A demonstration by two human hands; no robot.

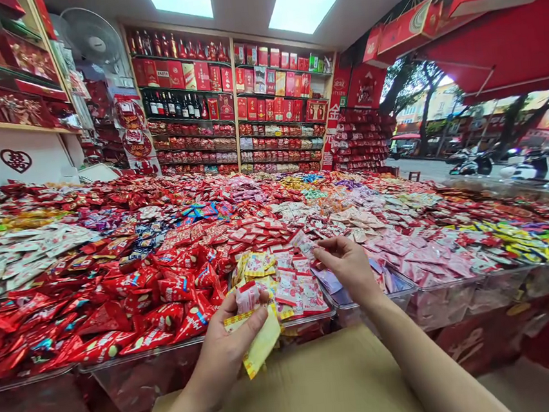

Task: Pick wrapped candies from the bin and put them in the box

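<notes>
My left hand point(232, 339) is closed around a few small candy packets; a yellow-edged packet point(262, 344) hangs below the thumb and a pink-and-white packet point(248, 296) shows above it. To the right, my right hand point(348, 267) pinches a small pale pink-and-white candy packet point(303, 244) between thumb and fingertips, over the heaped sweets. Between the hands lies a bin of pink-and-white packets point(306, 290), with yellow packets point(255, 264) at its left side. Purple packets point(330, 281) lie under my right hand.
Red cone-shaped packets point(166, 291) fill the bins on the left, and light pink packets point(417, 250) those on the right. A brown cardboard box point(312, 390) stands below my hands. Shelves of bottles and red boxes point(265, 106) line the back wall; a street point(425, 159) opens at right.
</notes>
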